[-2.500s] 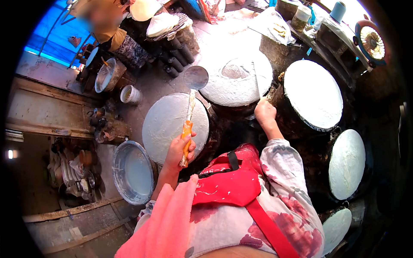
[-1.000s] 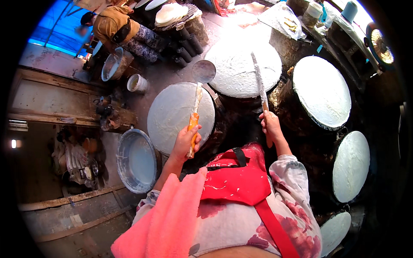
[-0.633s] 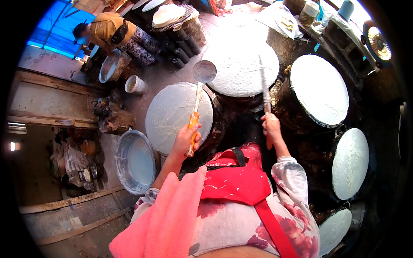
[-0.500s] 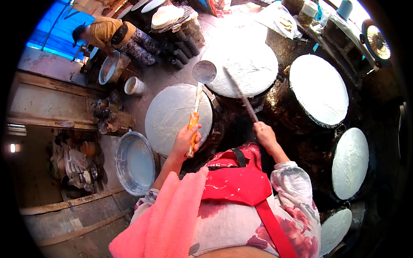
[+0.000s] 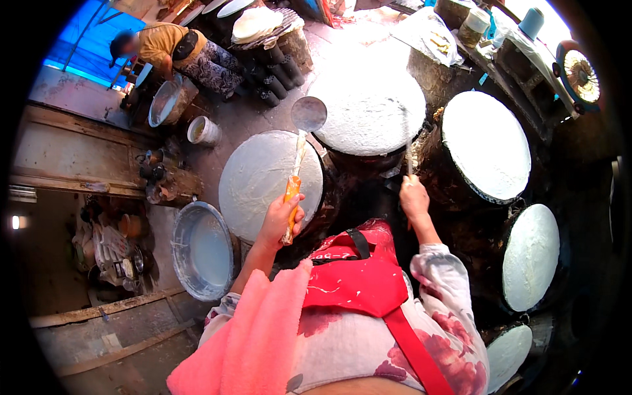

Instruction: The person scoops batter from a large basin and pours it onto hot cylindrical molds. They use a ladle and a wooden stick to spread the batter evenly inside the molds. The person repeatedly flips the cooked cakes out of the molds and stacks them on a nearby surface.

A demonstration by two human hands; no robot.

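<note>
My left hand (image 5: 282,217) is closed on the orange, white-wrapped handle of a metal ladle (image 5: 309,113), held over a round white-coated surface (image 5: 253,187) on a dark drum. My right hand (image 5: 415,196) grips a long, narrow flat blade (image 5: 409,153) by its wooden handle. The blade is blurred and reaches across the right part of the far round top (image 5: 359,102), which is spread with bright white paste. A similar coated top (image 5: 485,146) stands right of it. A metal basin (image 5: 204,250) of thin white liquid sits beside my left forearm.
More coated tops (image 5: 530,257) line my right. A co-worker (image 5: 174,52) bends over another basin (image 5: 164,102) at upper left, near a white bucket (image 5: 203,131). A stack of pale sheets (image 5: 255,26) stands at the back. A fan (image 5: 579,76) is at upper right.
The opening seen earlier in the far top's paste no longer shows. My right hand's blade has swung left and back right. The co-worker has bent down. The ladle has stayed nearly in place.
</note>
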